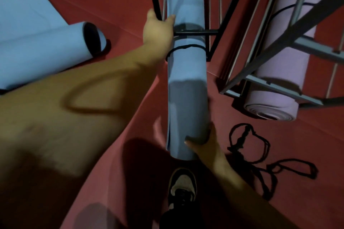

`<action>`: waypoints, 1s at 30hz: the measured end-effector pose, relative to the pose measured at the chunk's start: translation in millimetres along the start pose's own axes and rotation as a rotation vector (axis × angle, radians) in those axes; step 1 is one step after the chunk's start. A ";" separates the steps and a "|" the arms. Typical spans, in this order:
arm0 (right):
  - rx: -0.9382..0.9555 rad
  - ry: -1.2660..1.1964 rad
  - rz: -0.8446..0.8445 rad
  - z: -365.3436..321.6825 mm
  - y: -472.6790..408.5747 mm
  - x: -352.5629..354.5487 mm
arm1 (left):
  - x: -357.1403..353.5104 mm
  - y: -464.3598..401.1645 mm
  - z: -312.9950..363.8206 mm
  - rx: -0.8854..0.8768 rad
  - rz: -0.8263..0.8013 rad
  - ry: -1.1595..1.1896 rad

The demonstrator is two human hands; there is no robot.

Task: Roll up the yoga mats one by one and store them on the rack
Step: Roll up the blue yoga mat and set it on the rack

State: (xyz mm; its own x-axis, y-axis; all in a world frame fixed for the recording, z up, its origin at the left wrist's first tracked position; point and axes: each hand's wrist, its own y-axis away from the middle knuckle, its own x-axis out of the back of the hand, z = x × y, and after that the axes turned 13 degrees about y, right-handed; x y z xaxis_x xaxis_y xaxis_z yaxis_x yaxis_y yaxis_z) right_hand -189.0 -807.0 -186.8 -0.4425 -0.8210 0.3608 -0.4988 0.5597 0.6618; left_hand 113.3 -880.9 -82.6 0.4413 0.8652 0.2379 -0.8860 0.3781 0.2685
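Red matte floor (119,2) underfoot, dim light, broad shadows across the lower part. At upper left, large pale blue yoga mat lying partly unrolled (28,39), its rolled end open toward the right, dark inside. At top centre, black metal rack frame (188,32) with thin upright bars; at upper right, second, grey metal rack frame (270,83) tilted in view. Through the grey frame, rolled lilac yoga mat (279,80), spiral end facing the camera near the floor. Through the black frame, rolled blue yoga mat (187,80), long and roughly upright in the picture, upper half inside the frame, lower half sticking out toward the person; thin black elastic band (186,47) around it just below the frame's crossbar. Left hand (158,29) reaching forward on a bare forearm, fingers curled round the rack's black corner upright, thumb lying against the side of the blue roll. Right hand (204,141) gripping the near end of the blue roll, thumb across the front, fingers wrapped round the right side. On the floor at lower right, tangle of black cord straps (260,154), apart from both racks. Below the roll's near end, black-and-white sneaker (182,186) on the red floor.
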 end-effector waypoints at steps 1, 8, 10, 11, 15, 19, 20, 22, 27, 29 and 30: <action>0.021 -0.006 0.006 4.7 -0.5 -5.1 | -0.2 -2.5 1.3 0.002 0.019 -0.036; 0.068 -0.068 0.041 10.1 -5.9 7.4 | 9.9 -8.2 8.4 -0.172 0.014 -0.436; 0.076 -0.084 0.030 13.8 -7.1 12.7 | 16.3 -2.3 4.2 -0.191 -0.006 -0.464; 0.079 -0.091 0.023 13.9 -8.6 14.0 | 20.0 2.3 2.3 -0.198 -0.011 -0.463; 0.078 -0.171 0.013 -1.6 -24.6 15.9 | 37.9 24.3 -8.8 -0.241 -0.053 -0.461; 0.137 -0.254 0.030 -28.8 -47.0 14.2 | 61.9 49.9 -15.7 -0.272 -0.060 -0.469; 0.140 -0.255 0.055 -37.1 -52.7 13.8 | 67.5 55.6 -17.8 -0.274 -0.062 -0.475; 0.155 -0.270 0.096 -54.1 -65.5 13.8 | 76.2 67.1 -22.2 -0.259 -0.065 -0.493; 0.137 -0.337 0.200 -77.7 -79.3 6.5 | 79.8 85.9 -31.5 -0.167 -0.117 -0.527; -0.010 -0.437 0.271 -75.4 -65.2 -0.3 | 77.5 87.3 -32.0 -0.138 -0.110 -0.512; -0.075 -0.522 0.258 -70.3 -57.7 -5.5 | 76.8 87.3 -32.0 -0.133 -0.107 -0.499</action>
State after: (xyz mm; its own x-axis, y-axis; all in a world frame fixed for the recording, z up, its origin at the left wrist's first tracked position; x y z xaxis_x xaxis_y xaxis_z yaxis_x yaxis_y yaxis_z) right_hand -105.3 -842.7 -180.8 -0.8604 -0.4847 0.1574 -0.2809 0.7087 0.6472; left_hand 65.3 -770.9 -70.7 0.5158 0.5700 0.6396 -0.8285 0.5220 0.2029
